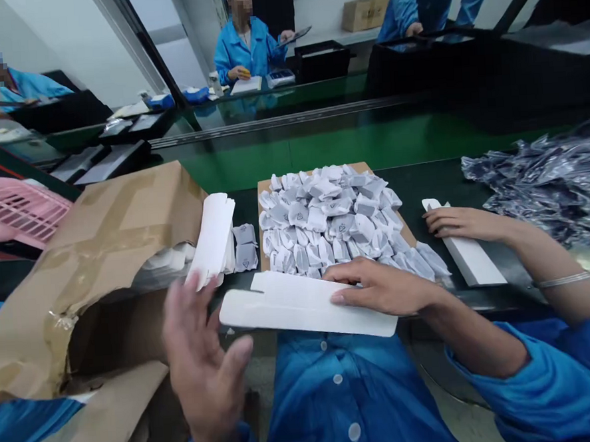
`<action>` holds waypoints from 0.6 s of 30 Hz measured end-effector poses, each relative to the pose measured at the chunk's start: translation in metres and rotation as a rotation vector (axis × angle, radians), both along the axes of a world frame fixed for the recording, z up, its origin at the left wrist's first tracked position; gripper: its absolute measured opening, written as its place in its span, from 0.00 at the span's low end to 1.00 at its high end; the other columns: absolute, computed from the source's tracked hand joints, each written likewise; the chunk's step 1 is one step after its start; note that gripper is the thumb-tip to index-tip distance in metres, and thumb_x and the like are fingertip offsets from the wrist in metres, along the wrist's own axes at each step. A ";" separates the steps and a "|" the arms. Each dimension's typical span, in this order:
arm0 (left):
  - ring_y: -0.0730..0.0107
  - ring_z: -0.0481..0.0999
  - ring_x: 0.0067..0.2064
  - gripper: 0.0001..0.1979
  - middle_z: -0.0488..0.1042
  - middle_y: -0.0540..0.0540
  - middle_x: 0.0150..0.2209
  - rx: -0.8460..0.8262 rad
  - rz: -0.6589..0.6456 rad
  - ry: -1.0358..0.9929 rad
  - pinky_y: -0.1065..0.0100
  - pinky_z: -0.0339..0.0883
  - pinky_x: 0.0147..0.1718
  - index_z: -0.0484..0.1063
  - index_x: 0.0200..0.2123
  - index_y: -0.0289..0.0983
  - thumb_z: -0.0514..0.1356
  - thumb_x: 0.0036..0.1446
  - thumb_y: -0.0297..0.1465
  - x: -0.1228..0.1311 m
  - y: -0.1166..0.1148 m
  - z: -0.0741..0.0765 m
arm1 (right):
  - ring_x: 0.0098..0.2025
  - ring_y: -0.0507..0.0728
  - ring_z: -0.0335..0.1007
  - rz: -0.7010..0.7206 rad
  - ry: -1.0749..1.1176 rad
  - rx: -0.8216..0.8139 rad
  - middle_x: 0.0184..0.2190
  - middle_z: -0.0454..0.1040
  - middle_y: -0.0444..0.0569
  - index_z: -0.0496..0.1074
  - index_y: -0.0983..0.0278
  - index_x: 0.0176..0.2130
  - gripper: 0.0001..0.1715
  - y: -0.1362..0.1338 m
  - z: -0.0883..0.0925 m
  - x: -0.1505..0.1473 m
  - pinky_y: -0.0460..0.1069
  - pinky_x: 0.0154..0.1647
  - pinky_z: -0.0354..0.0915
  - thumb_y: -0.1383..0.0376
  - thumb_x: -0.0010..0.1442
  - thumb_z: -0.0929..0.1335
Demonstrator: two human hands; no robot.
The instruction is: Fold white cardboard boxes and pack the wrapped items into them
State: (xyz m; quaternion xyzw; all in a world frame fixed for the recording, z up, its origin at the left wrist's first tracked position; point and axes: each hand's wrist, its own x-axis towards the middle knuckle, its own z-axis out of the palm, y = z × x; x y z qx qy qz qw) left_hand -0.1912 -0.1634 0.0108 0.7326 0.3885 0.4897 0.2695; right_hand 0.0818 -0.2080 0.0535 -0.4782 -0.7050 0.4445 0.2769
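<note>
My right hand (pixel 383 285) grips a flat, folded white carton (pixel 300 304) by its right part, thumb on top. The carton lies level in front of my blue coat. Near its left end my left hand (pixel 203 360) is raised, fingers apart and slightly blurred, holding nothing. A stack of flat white cartons (pixel 213 236) leans by the open cardboard box, just beyond my left hand. Behind the held carton, many small white wrapped packets (pixel 324 212) are heaped on a cardboard sheet. Two grey packets (pixel 245 247) sit beside the stack.
A large torn cardboard box (pixel 120 225) stands at left, next to a pink plastic basket (pixel 17 208). At right, a co-worker's hand (pixel 470 223) rests on a long white box (pixel 472 260). Clear plastic bags (pixel 547 179) pile up behind it. Other people work across the green bench (pixel 344 138).
</note>
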 end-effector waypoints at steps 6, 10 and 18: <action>0.62 0.79 0.34 0.18 0.81 0.44 0.33 -0.533 -0.204 0.008 0.67 0.72 0.30 0.80 0.39 0.35 0.62 0.59 0.45 -0.001 0.037 -0.009 | 0.46 0.63 0.73 -0.110 -0.661 0.370 0.49 0.75 0.58 0.62 0.67 0.65 0.33 -0.028 0.005 -0.017 0.56 0.45 0.69 0.54 0.68 0.66; 0.64 0.79 0.32 0.19 0.81 0.44 0.32 -0.653 -0.322 0.052 0.70 0.70 0.27 0.78 0.41 0.34 0.65 0.55 0.43 0.009 0.037 -0.009 | 0.45 0.69 0.73 -0.119 -0.969 0.706 0.49 0.75 0.67 0.58 0.80 0.65 0.38 -0.040 -0.017 -0.042 0.62 0.41 0.72 0.59 0.66 0.67; 0.72 0.79 0.29 0.04 0.81 0.50 0.28 -0.210 -0.247 0.203 0.76 0.70 0.26 0.78 0.28 0.39 0.62 0.53 0.29 0.007 0.041 0.009 | 0.44 0.67 0.78 -0.159 -0.949 0.996 0.45 0.78 0.69 0.70 0.81 0.55 0.21 -0.042 -0.025 -0.050 0.61 0.42 0.75 0.73 0.66 0.61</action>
